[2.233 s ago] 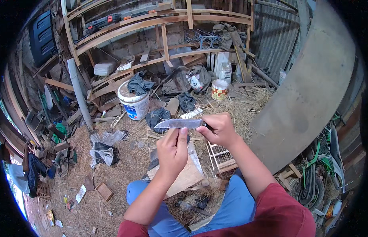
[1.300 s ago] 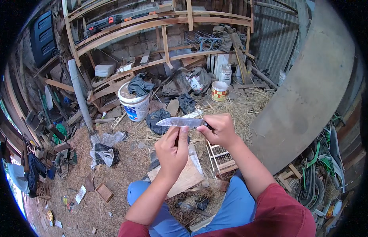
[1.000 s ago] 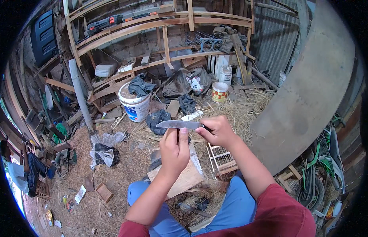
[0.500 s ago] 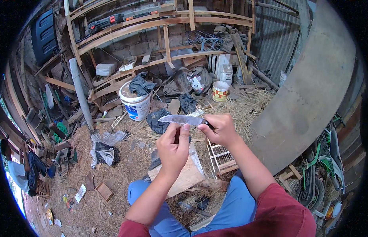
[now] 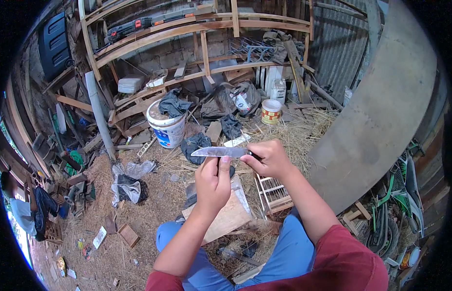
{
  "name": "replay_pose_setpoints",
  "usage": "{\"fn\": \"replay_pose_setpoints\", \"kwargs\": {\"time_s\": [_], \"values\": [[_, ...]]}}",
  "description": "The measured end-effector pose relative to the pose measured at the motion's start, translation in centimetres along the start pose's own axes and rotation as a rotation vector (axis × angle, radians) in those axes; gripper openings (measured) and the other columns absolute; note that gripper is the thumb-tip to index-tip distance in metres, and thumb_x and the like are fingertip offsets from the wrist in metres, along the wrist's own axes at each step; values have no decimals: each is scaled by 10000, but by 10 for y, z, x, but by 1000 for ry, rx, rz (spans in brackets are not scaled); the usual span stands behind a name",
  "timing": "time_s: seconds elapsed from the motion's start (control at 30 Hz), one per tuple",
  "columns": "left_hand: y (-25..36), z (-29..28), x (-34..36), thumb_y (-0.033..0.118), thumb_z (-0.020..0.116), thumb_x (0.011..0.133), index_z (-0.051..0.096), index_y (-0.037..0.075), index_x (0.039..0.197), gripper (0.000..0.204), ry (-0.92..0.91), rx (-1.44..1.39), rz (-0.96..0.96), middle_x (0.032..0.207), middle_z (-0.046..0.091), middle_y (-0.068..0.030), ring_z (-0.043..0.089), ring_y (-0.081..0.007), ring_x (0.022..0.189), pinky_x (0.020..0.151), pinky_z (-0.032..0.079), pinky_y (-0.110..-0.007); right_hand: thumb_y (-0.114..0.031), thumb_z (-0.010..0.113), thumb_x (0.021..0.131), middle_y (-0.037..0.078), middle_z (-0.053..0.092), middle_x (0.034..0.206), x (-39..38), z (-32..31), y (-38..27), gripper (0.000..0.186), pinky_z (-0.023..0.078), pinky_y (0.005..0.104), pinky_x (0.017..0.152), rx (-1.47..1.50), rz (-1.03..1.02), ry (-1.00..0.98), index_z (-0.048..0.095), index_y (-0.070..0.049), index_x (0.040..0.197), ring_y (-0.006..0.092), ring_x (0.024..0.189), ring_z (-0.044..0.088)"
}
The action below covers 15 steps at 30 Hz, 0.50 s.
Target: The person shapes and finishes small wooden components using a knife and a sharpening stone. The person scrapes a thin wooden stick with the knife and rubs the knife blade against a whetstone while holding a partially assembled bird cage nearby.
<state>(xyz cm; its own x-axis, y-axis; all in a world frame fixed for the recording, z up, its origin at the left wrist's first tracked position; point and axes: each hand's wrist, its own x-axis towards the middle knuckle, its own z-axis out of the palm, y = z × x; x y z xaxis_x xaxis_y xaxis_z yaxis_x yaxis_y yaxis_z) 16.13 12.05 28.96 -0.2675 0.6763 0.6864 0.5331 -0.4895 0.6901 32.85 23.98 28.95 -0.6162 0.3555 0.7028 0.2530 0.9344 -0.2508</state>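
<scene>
Head view: right hand [image 5: 269,159] grips silver-bladed, black-handled knife [image 5: 217,152] by its handle, above pale wooden board [image 5: 227,222]; left hand [image 5: 212,183] narrow at near blade edge, pinch unclear. Knife just shifted slightly nearer; handling continues.

Shed, rough-built, of storeroom and workshop character. Wall [image 5: 328,60]: corrugated sheet, upper right. Shelving [image 5: 272,25]: bare timber rails across the top of the frame, carrying black-and-red gear [image 5: 121,31] at upper left. Pole [image 5: 99,114]: grey, upper left. Floor [image 5: 153,237]: brown, littered, lower left. Straw [image 5: 311,132]: loose, right of centre. Bucket [image 5: 168,135]: white, left of centre, dark crumpled plastic [image 5: 173,104] on top. Tub [image 5: 270,116]: red and yellow, near the straw. Box [image 5: 128,235]: small, wooden, lower left. Board [image 5: 376,111]: large, curved by the lens, right side. Wheeled machine [image 5: 383,228]: green and black, partly shown, lower right.
</scene>
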Motion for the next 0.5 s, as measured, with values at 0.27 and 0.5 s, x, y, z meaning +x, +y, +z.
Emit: {"fn": "replay_pose_setpoints", "kwargs": {"time_s": [0.27,0.5], "values": [[13,0,3,153,603,1027,635,-12,928,196,-10,-60,-125,672,563,-69,469,-89,580,532,392,-293,-378,719,918,132,567,607,0,-3,-4,433,444,423,498,-16,14,120,544,-55,689,341,549,602],[6,-1,2,177,560,1050,611,-19,968,217,-98,-176,-120,772,531,-8,458,-76,676,597,377,-276,-406,701,924,119,585,596,-2,-1,2,435,455,434,500,-54,-22,4,564,-70,685,340,548,610]]}}
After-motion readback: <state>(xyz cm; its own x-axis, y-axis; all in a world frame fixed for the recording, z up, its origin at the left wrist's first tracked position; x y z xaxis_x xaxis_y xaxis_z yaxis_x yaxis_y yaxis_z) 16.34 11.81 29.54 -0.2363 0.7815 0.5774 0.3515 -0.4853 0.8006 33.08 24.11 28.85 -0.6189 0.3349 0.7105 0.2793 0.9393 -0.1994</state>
